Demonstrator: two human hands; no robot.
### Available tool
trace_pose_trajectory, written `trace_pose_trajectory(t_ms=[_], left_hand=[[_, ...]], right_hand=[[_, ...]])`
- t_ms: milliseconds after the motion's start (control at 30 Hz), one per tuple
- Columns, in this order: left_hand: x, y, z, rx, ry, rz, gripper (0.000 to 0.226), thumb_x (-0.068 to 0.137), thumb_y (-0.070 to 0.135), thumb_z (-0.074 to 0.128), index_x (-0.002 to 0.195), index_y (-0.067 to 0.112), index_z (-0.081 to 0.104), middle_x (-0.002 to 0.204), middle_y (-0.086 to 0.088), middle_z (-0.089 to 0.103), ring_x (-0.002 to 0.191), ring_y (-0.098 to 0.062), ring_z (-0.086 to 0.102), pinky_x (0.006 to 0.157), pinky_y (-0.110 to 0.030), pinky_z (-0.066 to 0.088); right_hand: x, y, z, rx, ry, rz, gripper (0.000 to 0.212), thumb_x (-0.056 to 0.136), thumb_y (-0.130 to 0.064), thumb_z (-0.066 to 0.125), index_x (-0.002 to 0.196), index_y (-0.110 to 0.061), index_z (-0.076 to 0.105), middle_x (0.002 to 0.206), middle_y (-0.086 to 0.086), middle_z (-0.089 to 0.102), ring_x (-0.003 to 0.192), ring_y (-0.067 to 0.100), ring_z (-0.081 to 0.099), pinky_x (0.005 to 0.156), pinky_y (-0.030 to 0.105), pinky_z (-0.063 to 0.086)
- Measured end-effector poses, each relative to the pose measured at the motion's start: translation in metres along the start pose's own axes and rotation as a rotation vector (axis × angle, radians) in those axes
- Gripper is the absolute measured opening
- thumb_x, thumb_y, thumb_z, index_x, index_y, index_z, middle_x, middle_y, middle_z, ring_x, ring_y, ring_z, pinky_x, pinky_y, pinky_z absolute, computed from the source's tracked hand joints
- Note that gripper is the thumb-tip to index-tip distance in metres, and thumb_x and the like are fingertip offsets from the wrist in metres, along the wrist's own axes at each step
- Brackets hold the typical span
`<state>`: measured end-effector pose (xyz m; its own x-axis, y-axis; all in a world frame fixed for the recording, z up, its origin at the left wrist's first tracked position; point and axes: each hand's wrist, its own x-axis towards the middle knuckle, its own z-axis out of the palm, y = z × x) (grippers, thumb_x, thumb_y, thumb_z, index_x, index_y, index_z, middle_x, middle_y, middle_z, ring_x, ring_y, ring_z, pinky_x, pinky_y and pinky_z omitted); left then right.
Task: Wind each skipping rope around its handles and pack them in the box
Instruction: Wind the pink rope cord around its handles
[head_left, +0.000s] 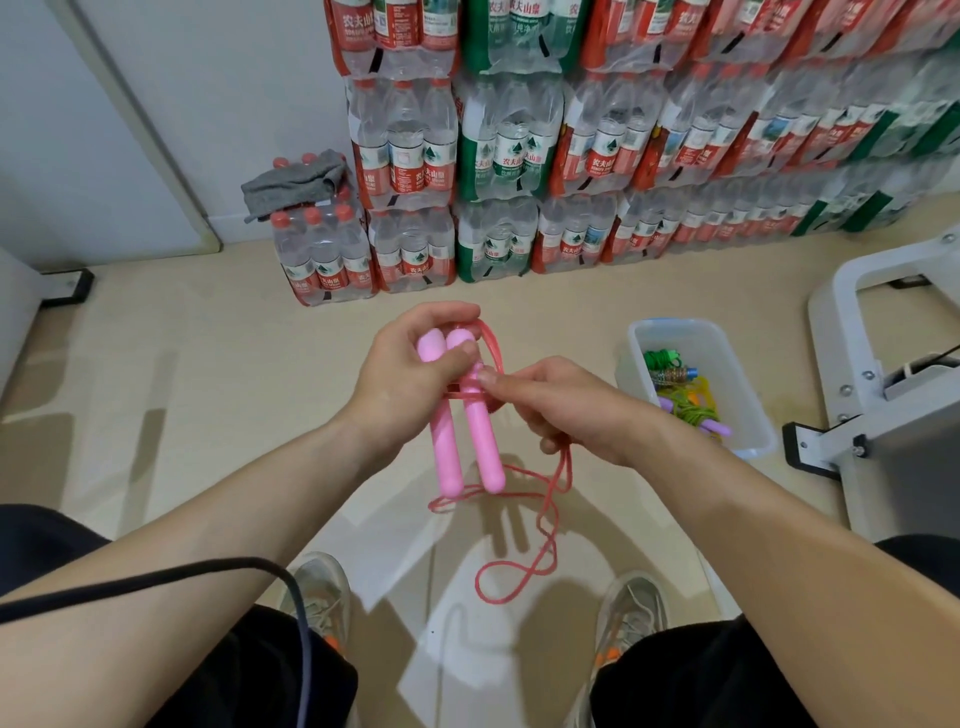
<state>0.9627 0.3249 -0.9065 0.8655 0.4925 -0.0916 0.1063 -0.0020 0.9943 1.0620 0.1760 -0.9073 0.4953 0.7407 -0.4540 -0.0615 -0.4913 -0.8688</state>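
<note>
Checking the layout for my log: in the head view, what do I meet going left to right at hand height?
left hand → pink handles → right hand, holding the rope → clear box → white frame

Beige floor (208, 374), stacked bottled-water packs (571, 156) against white wall (234, 78).

The box (638, 358) sits on the floor (208, 389), with wound skipping ropes (685, 400) inside it. Left of the box, the left hand (410, 374) holds two handles (467, 441) side by side. The right hand (561, 410), gripping the rope (570, 470), lies between them and the box. Behind the box stand stacked packs of bottled water (519, 156), with a cloth (296, 182) on the leftmost pack. Right of the box is a metal frame (883, 364).
</note>
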Motion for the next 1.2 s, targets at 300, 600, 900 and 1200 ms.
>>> trace_pose_trajectory(t_ms=[300,600,900,1200], left_hand=[[-0.008,-0.012,0.008,-0.23,0.077,-0.108,0.021,0.097,0.005,0.06,0.115,0.016,0.064,0.122,-0.019,0.065,0.098,-0.035,0.067,0.092,-0.052,0.055],[-0.002,-0.003,0.009,0.038,0.004,-0.194,0.033,0.098,0.014,0.054,0.127,0.03,0.052,0.109,-0.005,0.06,0.088,-0.017,0.061,0.08,-0.033,0.048],[0.009,0.006,-0.009,0.438,-0.18,-0.185,0.046,0.082,0.056,0.073,0.094,0.012,0.062,0.068,0.004,0.068,0.055,-0.01,0.055,0.052,-0.027,0.045],[0.006,-0.017,-0.005,0.685,-0.131,0.041,0.029,0.088,0.036,0.068,0.075,0.014,0.055,0.065,0.004,0.059,0.062,-0.017,0.05,0.061,-0.034,0.044]], right_hand=[[-0.001,0.018,0.019,0.299,-0.17,0.049,0.028,0.088,-0.036,0.071,0.097,-0.01,0.069,0.088,0.011,0.071,0.049,0.011,0.026,0.043,0.021,0.022],[-0.002,0.021,0.018,0.101,-0.058,-0.065,0.019,0.097,-0.036,0.064,0.092,-0.019,0.072,0.085,0.009,0.077,0.052,0.01,0.048,0.051,0.024,0.029],[-0.004,0.018,0.014,-0.072,-0.15,-0.102,0.014,0.095,-0.024,0.068,0.083,-0.02,0.072,0.072,-0.003,0.074,0.074,0.006,0.071,0.069,0.013,0.047],[-0.002,0.005,0.004,-0.556,-0.014,-0.069,0.056,0.082,-0.056,0.075,0.047,-0.018,0.051,0.048,-0.006,0.035,0.048,0.014,0.034,0.054,0.033,0.027]])
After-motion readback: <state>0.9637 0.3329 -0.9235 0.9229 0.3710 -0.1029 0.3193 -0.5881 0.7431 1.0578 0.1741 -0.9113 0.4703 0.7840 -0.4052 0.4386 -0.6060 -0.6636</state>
